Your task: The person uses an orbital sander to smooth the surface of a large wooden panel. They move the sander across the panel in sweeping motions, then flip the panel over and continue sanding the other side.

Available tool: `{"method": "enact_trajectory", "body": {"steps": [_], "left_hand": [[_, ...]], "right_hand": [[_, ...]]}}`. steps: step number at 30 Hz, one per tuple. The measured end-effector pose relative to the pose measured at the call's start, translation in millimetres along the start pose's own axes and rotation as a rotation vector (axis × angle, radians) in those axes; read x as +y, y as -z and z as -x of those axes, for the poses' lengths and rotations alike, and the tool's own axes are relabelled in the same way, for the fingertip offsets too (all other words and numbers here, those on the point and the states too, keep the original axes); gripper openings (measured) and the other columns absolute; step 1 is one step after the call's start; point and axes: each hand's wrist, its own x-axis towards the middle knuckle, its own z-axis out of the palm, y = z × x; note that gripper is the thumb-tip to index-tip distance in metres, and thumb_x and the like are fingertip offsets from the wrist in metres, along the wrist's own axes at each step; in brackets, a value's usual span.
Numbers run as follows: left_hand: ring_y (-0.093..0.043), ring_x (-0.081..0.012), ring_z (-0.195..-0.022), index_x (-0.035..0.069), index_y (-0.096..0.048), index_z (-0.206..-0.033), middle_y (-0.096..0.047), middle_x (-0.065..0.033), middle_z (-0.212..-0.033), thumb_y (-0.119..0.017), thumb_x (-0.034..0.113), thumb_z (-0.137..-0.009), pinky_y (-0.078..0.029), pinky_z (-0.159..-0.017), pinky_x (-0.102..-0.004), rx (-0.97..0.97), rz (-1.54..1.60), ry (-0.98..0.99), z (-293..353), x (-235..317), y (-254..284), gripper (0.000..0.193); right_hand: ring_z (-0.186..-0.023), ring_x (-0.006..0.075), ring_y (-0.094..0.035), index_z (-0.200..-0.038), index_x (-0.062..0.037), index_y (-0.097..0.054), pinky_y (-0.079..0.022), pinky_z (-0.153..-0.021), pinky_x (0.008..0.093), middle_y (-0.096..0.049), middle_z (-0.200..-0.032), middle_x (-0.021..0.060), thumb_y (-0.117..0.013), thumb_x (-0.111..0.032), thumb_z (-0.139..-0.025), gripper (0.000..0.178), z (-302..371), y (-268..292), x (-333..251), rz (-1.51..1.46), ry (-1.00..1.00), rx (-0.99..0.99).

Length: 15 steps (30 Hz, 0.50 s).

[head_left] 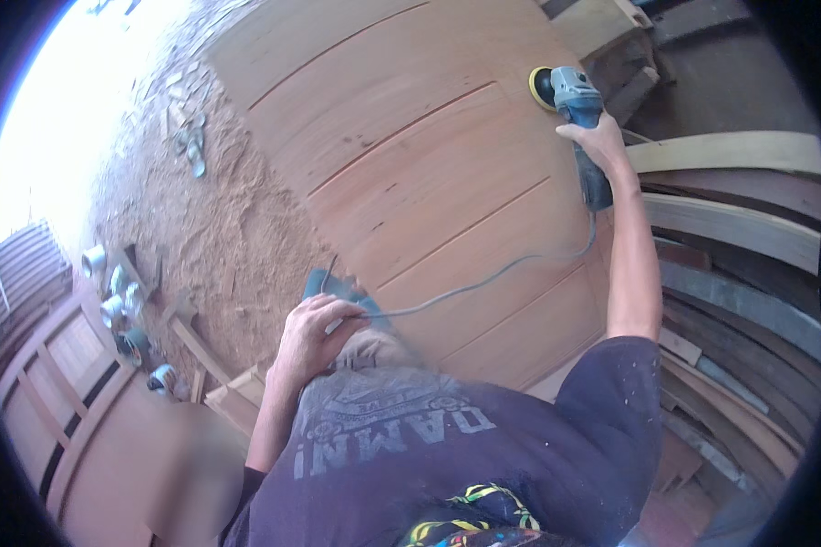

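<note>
Power tool (581, 113), grey head, blue body, sits at the right edge of the grooved wooden panel (429, 173), far up on your right side. Long axis runs nearly straight away from you, leaning a little left at the far end: head away, dark tail toward you. Yellow-rimmed disc (541, 88) sticks out left of the head, over the panel; contact with the wood can't be told. Tool's axis cuts across the panel grooves, which slant from lower left to upper right.

Your right hand (600, 144) is wrapped round the tool's body behind the head, thumb lying across toward the left; the far fingers are hidden. Your left hand (312, 333) is half curled by your waist, back up, with the grey cord (484, 281) at its fingertips; it seems lightly pinched, grip depth unclear. Cord leaves the tool's tail and bows left across the panel to that hand.

Right of the panel: stacked boards (730, 214), lengthwise curves from lens. Left: sawdust-covered ground (233, 242), then a framed wooden piece (87, 410) at lower left.
</note>
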Motion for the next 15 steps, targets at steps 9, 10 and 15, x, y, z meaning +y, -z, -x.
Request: {"method": "enact_trajectory", "body": {"steps": [9, 10, 15], "left_hand": [[-0.077, -0.0309, -0.09, 0.007, -0.085, -0.106, -0.08, -0.0112, -0.095, -0.091, 0.013, -0.09, -0.06, -0.081, -0.0433, 0.103, -0.004, -0.115, 54.6, -45.3, 18.6, 0.019], [-0.076, -0.0307, -0.092, 0.009, -0.084, -0.104, -0.08, -0.0081, -0.095, -0.089, 0.019, -0.091, -0.06, -0.085, -0.0442, 0.096, -0.001, -0.057, 58.8, -44.7, 21.3, 0.017], [-0.077, -0.0312, -0.09, 0.008, -0.084, -0.104, -0.08, -0.0086, -0.094, -0.09, 0.019, -0.09, -0.058, -0.083, -0.0437, 0.111, 0.006, -0.011, 81.5, -59.9, 14.9, 0.019]], "right_hand": [[-0.101, 0.0488, -0.08, -0.125, -0.0018, -0.066, -0.064, -0.092, 0.0557, -0.081, -0.108, 0.0289, -0.09, -0.027, -0.081, 0.057, 198.7, -181.8, -125.2, 0.182, 0.207, -0.24], [-0.103, 0.0518, -0.078, -0.127, -0.0028, -0.064, -0.064, -0.092, 0.0581, -0.08, -0.109, 0.0306, -0.09, -0.027, -0.082, 0.058, 211.5, -192.4, -135.8, 0.22, 0.238, -0.321], [-0.103, 0.0507, -0.079, -0.126, -0.0051, -0.066, -0.064, -0.092, 0.0565, -0.08, -0.107, 0.0291, -0.09, -0.027, -0.081, 0.055, 195.9, -170.2, -95.6, 0.185, 0.175, -0.165]]}}
